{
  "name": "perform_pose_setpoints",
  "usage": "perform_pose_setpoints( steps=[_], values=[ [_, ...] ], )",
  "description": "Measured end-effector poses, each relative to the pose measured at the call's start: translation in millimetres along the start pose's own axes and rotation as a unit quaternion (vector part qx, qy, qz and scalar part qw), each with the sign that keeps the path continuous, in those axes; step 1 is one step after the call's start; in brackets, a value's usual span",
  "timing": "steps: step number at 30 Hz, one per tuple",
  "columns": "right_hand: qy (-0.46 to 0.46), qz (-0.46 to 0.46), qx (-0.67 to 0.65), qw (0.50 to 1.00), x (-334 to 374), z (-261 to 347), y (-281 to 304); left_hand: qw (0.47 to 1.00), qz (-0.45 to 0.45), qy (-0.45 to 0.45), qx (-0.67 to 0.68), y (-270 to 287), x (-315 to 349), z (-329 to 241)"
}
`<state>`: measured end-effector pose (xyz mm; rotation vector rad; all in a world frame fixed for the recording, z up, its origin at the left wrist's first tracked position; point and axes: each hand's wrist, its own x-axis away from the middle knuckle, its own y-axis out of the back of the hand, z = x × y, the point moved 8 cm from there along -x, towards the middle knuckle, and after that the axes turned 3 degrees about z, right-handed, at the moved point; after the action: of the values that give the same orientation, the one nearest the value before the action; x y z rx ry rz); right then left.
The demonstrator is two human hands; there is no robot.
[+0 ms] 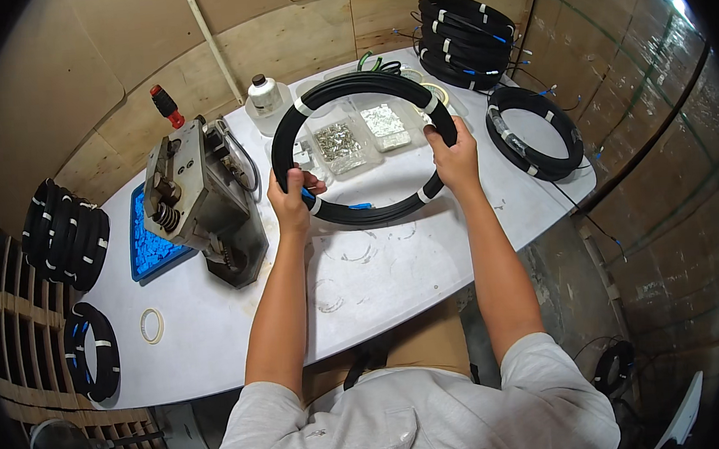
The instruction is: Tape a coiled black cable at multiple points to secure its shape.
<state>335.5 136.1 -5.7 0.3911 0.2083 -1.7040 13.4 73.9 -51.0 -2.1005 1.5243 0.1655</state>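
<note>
Both my hands hold up a coil of black cable (367, 217) above the table, one at each side of the ring. White tape bands bind the coil at several places, and a blue connector (360, 207) shows at its lower inner edge. My left hand (294, 197) grips the left side, thumb in front, close to another blue tip. On the right side, my right hand (455, 154) is wrapped round the cable. Through the ring I see a clear plastic box of small metal pieces (338, 142) and one of whitish pieces (385, 125).
A metal press machine (196, 187) stands left of my left hand, beside a blue tray (158, 240) of small blue parts. More black coils are stacked at the back right (465, 43) and far left (65, 235). A tape roll (152, 325) and a white bottle (264, 93) are on the table (381, 282).
</note>
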Motion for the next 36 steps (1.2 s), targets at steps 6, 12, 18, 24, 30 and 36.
perform_pose_setpoints(
  steps=[6,12,18,24,30,36],
  values=[
    [-0.005,0.069,-0.1,0.993,6.7,-2.6,-11.3,0.995,-0.068,0.026,-0.062,6.9,-2.2,0.4],
    [-0.007,0.066,-0.191,0.979,13.8,-30.1,-13.2,0.996,-0.076,0.04,-0.033,7.1,1.4,8.9],
    [-0.023,0.033,-0.157,0.987,20.8,-18.0,-22.6,0.994,-0.082,0.07,-0.027,19.3,-4.5,21.3],
    [-0.048,0.017,-0.16,0.986,17.4,-33.6,-15.5,0.996,-0.04,0.073,-0.031,13.0,-0.7,20.2],
    [-0.038,0.005,-0.192,0.981,20.2,-34.6,-12.5,0.995,0.059,0.031,-0.077,6.9,-2.3,7.1],
    [-0.026,-0.002,-0.195,0.98,25.1,-30.1,-10.7,0.983,0.002,0.062,-0.176,6.9,0.9,2.9]
  ],
)
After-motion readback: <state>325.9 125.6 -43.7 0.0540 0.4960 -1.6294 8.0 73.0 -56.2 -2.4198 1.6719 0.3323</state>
